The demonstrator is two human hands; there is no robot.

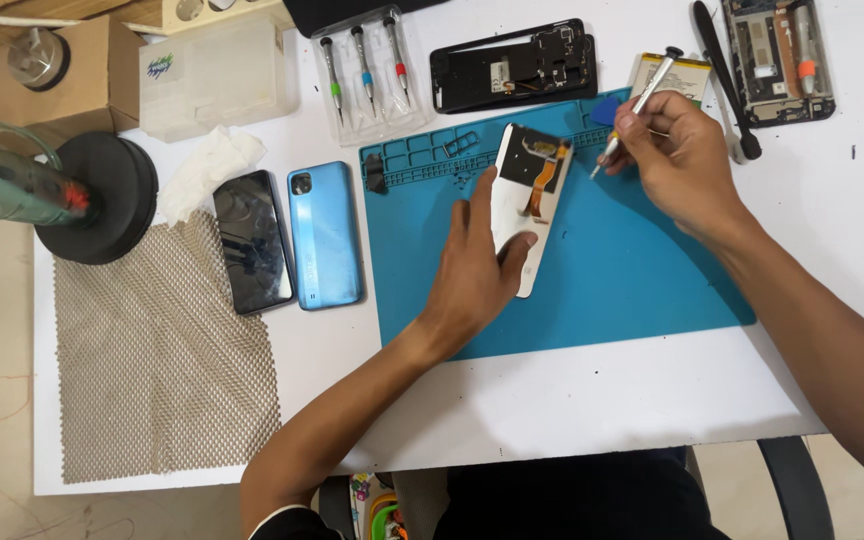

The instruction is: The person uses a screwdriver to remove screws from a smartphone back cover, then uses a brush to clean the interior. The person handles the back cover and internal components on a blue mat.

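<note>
Head view shows a white phone screen panel with an orange flex cable (pixel 529 190) lying back-up on the blue silicone repair mat (pixel 632 270), a grippy surface that keeps it from sliding. Left hand (pixel 477 265) lies flat over the panel's near half, fingers spread and thumb pressing its right edge to steady it. Right hand (pixel 674 150), wrist bent, is closed around a slim silver precision screwdriver (pixel 640 100), tip angled down just beside the panel's far end.
</note>
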